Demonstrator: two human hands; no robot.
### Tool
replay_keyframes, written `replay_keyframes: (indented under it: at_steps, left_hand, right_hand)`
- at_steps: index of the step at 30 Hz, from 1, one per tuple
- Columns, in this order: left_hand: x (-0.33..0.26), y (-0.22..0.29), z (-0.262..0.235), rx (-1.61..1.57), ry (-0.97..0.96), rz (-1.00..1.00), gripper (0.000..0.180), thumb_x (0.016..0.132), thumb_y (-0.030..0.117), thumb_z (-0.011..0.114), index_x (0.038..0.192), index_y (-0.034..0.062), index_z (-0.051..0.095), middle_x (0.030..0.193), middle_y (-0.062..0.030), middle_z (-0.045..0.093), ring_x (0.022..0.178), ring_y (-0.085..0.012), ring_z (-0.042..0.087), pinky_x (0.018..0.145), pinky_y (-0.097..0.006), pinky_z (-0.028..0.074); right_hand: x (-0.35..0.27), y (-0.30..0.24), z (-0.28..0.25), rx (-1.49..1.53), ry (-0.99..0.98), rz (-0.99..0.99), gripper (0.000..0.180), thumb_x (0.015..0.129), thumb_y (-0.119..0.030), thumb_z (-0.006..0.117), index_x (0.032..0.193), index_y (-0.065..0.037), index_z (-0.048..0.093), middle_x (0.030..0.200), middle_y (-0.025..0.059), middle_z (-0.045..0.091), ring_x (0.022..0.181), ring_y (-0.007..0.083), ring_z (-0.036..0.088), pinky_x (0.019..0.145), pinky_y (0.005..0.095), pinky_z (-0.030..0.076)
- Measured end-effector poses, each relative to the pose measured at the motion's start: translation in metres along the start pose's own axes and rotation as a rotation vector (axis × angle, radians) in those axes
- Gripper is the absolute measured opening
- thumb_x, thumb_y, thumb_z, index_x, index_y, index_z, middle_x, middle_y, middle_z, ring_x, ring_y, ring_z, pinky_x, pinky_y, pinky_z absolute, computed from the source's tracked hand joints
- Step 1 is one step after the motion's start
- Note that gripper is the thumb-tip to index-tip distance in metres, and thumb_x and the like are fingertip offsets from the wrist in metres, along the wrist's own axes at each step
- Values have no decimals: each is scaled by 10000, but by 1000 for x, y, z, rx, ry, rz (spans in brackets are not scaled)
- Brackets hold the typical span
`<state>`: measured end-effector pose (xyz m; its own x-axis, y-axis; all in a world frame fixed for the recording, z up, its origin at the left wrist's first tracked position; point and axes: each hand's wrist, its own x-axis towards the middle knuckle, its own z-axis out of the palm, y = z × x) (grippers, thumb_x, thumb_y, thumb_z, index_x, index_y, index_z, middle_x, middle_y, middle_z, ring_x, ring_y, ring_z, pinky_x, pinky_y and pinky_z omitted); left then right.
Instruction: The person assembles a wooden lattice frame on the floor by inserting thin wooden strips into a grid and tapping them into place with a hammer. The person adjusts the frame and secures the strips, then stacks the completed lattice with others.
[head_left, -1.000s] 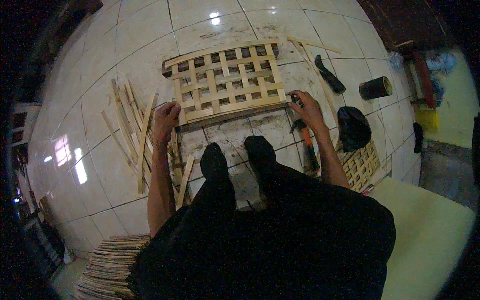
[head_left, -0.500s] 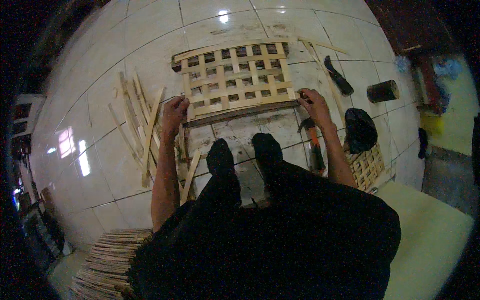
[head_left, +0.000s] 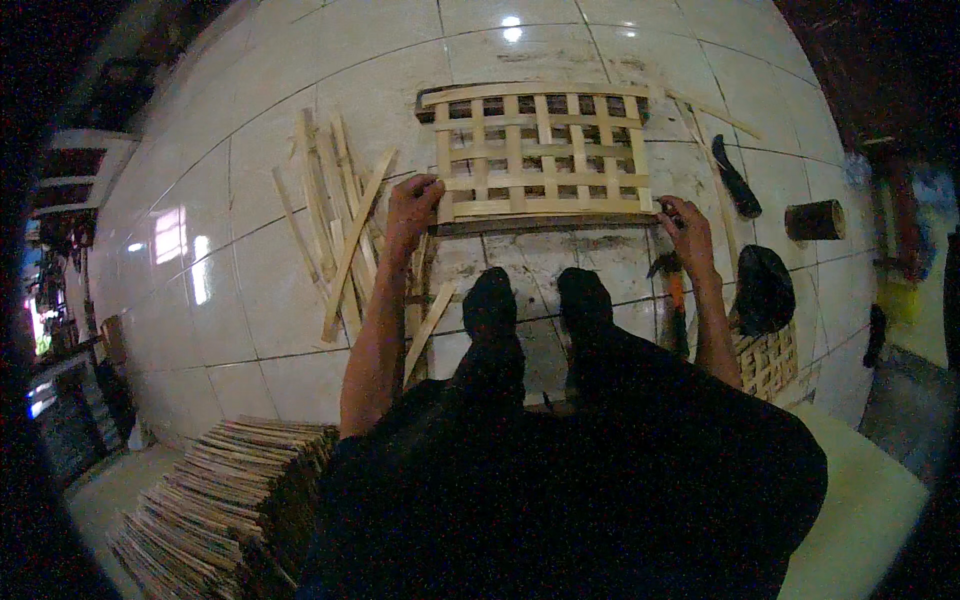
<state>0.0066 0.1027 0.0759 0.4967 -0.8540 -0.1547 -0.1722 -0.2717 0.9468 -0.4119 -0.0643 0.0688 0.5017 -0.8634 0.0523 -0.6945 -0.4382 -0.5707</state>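
A woven lattice of pale bamboo strips (head_left: pixel 545 180) lies on the floor ahead of my feet, with square gaps between the strips. Along its near side runs a dark wooden bar (head_left: pixel 545 226); another dark bar (head_left: pixel 424 112) shows under the far edge. My left hand (head_left: pixel 410 213) is closed at the near left corner, its fingertips on the strip ends. At the near right corner my right hand (head_left: pixel 688 232) pinches the end of the nearest strip. A hammer with an orange and black handle (head_left: pixel 677 300) lies beside my right wrist.
Loose bamboo strips (head_left: pixel 352 250) lie left of my left arm. To the right are a dark curved tool (head_left: pixel 737 180), a short dark cylinder (head_left: pixel 815 221), and a black bundle (head_left: pixel 766 290) by another woven piece (head_left: pixel 768 362). Stacked thin sticks (head_left: pixel 205 490) sit lower left.
My view has turned, so the whole scene sits further right in the picture and the lattice looks more level. Both hands stay at its near corners.
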Motion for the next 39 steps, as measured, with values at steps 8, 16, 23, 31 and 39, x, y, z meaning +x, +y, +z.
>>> replay_keyframes:
  at_steps: [8,16,23,31,39]
  left_hand:
    - [-4,-5,-4,29,-13,-62,284,847,173,633,1014,-57,636,840,-93,663,745,-150,601,679,-280,488]
    - [3,-23,-4,-23,-31,-135,282,846,175,638,1020,-46,641,844,-94,667,722,-143,594,670,-279,483]
    - [-1,-11,-5,50,-49,-130,276,846,181,646,1001,-47,647,834,-91,665,727,-132,593,680,-279,481]
    - [1,-15,-8,33,-45,-113,342,864,297,633,996,-17,664,863,-87,676,758,-160,601,708,-316,480]
    - [19,-3,45,73,-43,-11,294,864,230,611,1022,-15,646,903,-110,671,819,-197,617,754,-326,489]
  right_hand:
    - [0,-2,0,-44,-47,55,295,857,-155,608,1145,-95,600,1022,142,623,926,303,624,817,368,497]
    - [14,-18,-4,6,-7,95,318,858,-220,621,1133,-62,596,993,158,616,916,306,606,809,385,485]
    - [38,-23,6,74,-68,101,307,914,-281,572,1101,-40,610,1008,177,611,873,292,603,792,378,467]
    - [42,-3,29,-87,83,112,326,930,-320,530,1070,-39,618,989,190,591,892,321,579,791,380,462]
    - [34,-97,58,-187,118,-519,356,796,-260,673,1073,-50,597,1078,127,580,1032,317,519,921,442,415]
